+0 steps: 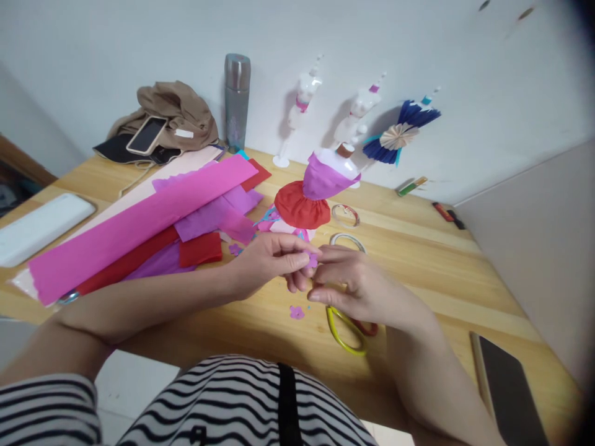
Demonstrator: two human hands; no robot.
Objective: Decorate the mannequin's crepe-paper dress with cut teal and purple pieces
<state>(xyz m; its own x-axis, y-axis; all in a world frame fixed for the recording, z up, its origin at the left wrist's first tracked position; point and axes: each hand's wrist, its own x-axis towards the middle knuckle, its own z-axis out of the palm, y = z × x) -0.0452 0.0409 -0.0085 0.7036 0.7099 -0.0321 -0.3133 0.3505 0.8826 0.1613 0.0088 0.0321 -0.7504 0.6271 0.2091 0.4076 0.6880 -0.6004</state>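
Observation:
Between the thumb and fingers of my left hand (274,263) is a small purple paper flower (312,260). My right hand (356,282) is close against it, fingers half bent and thumb apart from the index finger. The right fingertips are at the flower's edge, and I see nothing held in them. Another purple paper flower (297,312) lies on the table below my hands. Scissors with yellow handles (346,334) lie partly under my right hand. Just beyond my hands stands a doll-like figure with a purple top (330,176) and a red gathered skirt (302,205).
Pink crepe paper (144,226) and red and purple pieces are piled at left, near a white box-like object (44,226). Behind stand a grey flask (237,102), white figures (304,93) and a blue-dressed figure (400,133). Tape rolls (346,215) and a dark tablet-like object (511,390) lie right.

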